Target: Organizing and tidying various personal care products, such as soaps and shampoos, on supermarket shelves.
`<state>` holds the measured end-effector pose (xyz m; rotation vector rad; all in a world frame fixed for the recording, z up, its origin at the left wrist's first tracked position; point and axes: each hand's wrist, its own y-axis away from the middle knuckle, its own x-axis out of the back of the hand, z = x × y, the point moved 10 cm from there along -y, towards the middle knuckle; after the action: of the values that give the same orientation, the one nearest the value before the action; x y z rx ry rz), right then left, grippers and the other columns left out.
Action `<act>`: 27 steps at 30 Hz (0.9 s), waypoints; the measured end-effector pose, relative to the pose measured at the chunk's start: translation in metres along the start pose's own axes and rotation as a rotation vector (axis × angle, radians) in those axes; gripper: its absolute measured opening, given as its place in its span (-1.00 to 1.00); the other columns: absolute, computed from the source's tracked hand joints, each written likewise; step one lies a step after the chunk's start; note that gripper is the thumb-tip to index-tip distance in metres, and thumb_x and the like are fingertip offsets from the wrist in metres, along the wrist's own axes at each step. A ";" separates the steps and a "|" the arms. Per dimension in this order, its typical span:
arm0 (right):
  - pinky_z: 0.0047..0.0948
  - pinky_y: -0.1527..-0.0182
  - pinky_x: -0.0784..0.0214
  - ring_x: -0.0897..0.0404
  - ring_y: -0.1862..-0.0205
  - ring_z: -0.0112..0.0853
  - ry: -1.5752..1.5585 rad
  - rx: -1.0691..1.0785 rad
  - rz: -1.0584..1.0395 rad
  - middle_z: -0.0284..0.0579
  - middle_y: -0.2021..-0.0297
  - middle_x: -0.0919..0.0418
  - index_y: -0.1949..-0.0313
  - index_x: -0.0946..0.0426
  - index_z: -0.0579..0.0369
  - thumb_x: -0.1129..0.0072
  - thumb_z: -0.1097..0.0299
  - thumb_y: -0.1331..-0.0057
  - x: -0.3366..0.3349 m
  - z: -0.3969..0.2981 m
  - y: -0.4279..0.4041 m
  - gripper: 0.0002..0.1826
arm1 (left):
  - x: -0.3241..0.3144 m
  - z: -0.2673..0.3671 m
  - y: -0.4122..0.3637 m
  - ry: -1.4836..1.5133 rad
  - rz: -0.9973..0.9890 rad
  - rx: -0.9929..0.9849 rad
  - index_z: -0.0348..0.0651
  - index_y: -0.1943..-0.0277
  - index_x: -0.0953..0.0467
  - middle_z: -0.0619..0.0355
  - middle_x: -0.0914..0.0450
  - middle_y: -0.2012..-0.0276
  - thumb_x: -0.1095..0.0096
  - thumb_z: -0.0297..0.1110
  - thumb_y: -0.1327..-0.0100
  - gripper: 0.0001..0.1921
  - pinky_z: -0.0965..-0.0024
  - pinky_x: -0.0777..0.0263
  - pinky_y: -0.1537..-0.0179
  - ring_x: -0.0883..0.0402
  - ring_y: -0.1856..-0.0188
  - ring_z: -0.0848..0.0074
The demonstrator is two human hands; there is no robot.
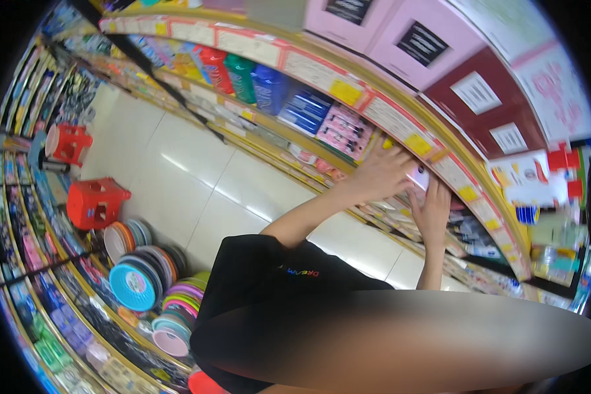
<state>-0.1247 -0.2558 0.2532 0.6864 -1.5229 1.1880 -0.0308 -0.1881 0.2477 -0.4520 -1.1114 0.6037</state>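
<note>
My left hand reaches in under the shelf's price strip, fingers stretched over the goods on the level below. Its thumb side meets a small pink box with a dark round mark. From the other side my right hand holds the same box, thumb apart from the fingers. The shelf edge hides part of the box and some fingertips. Just left of my left hand stand pink patterned packs and a dark blue pack.
Blue, green and red bottles stand farther left. Pink boxes fill the shelf above, behind its price strip. Red stools and stacked plastic basins line the tiled aisle.
</note>
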 end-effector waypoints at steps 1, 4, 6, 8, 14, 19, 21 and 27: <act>-0.08 -0.09 -0.26 -0.44 -0.04 0.07 0.009 -0.035 0.009 0.22 0.02 -0.47 -0.17 -0.32 0.25 -0.20 0.04 -0.27 0.004 0.003 -0.001 -0.36 | 0.000 -0.002 0.000 0.002 0.009 0.013 -0.06 -0.23 -0.38 0.12 -0.34 -0.27 -0.23 0.03 -0.15 -0.38 -0.35 0.26 -0.33 -0.13 -0.39 0.27; -0.09 -0.10 -0.26 -0.44 -0.04 0.05 -0.059 -0.087 -0.047 0.19 0.01 -0.46 -0.17 -0.32 0.23 -0.20 0.06 -0.25 0.002 0.010 0.000 -0.37 | 0.002 0.002 -0.003 -0.025 -0.048 -0.007 -0.04 -0.23 -0.37 0.08 -0.31 -0.29 -0.19 0.03 -0.19 -0.41 -0.31 0.19 -0.32 -0.14 -0.39 0.23; -0.10 -0.21 -0.18 -0.32 -0.19 0.06 -0.103 -0.056 -0.081 0.24 -0.12 -0.36 -0.27 -0.21 0.26 -0.20 0.10 -0.25 -0.002 0.014 0.006 -0.28 | -0.008 0.000 -0.004 -0.040 -0.115 0.016 -0.05 -0.20 -0.38 0.08 -0.39 -0.22 -0.18 0.01 -0.22 -0.45 -0.23 0.02 -0.25 -0.26 -0.31 0.24; -0.10 -0.20 -0.19 -0.33 -0.17 0.06 -0.128 -0.033 -0.018 0.23 -0.11 -0.36 -0.26 -0.22 0.26 -0.20 0.09 -0.25 0.007 0.014 0.004 -0.29 | -0.009 0.002 -0.003 -0.047 -0.164 -0.002 -0.05 -0.20 -0.39 0.09 -0.41 -0.18 -0.18 0.00 -0.21 -0.46 -0.20 -0.02 -0.23 -0.30 -0.27 0.26; -0.12 -0.21 -0.19 -0.32 -0.17 0.07 -0.226 0.000 0.031 0.22 -0.16 -0.31 -0.28 -0.17 0.28 -0.19 0.12 -0.25 0.015 0.020 0.011 -0.27 | -0.005 0.006 -0.006 -0.126 -0.195 0.013 -0.05 -0.18 -0.43 0.12 -0.49 -0.08 -0.21 -0.02 -0.22 -0.48 -0.04 -0.11 -0.16 -0.39 -0.16 0.30; -0.15 -0.26 -0.17 -0.29 -0.21 0.04 -0.216 0.093 -0.035 0.25 -0.20 -0.27 -0.32 -0.09 0.33 -0.16 0.22 -0.24 0.003 0.023 0.017 -0.24 | -0.001 0.012 -0.008 -0.131 -0.171 0.020 -0.07 -0.14 -0.46 0.10 -0.51 -0.05 -0.25 -0.02 -0.20 -0.50 0.02 -0.14 -0.15 -0.41 -0.13 0.26; -0.16 -0.25 -0.18 -0.30 -0.20 0.01 -0.236 0.097 -0.018 0.23 -0.20 -0.27 -0.33 -0.07 0.33 -0.13 0.25 -0.24 0.007 0.024 0.016 -0.25 | -0.001 0.010 -0.008 -0.128 -0.182 0.046 -0.08 -0.12 -0.48 0.08 -0.52 -0.04 -0.27 -0.03 -0.19 -0.51 0.05 -0.14 -0.15 -0.41 -0.13 0.25; -0.20 -0.13 -0.32 -0.47 -0.06 -0.07 -0.113 0.068 -0.201 0.18 -0.10 -0.40 -0.21 -0.23 0.36 -0.13 0.24 -0.24 -0.012 0.031 0.011 -0.37 | 0.002 0.015 -0.013 -0.095 -0.173 0.025 -0.06 -0.08 -0.51 0.06 -0.55 0.00 -0.32 -0.06 -0.15 -0.53 0.10 -0.15 -0.17 -0.43 -0.09 0.20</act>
<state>-0.1424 -0.2825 0.2387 0.9425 -1.4726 1.0677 -0.0410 -0.1961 0.2626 -0.3038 -1.2182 0.4906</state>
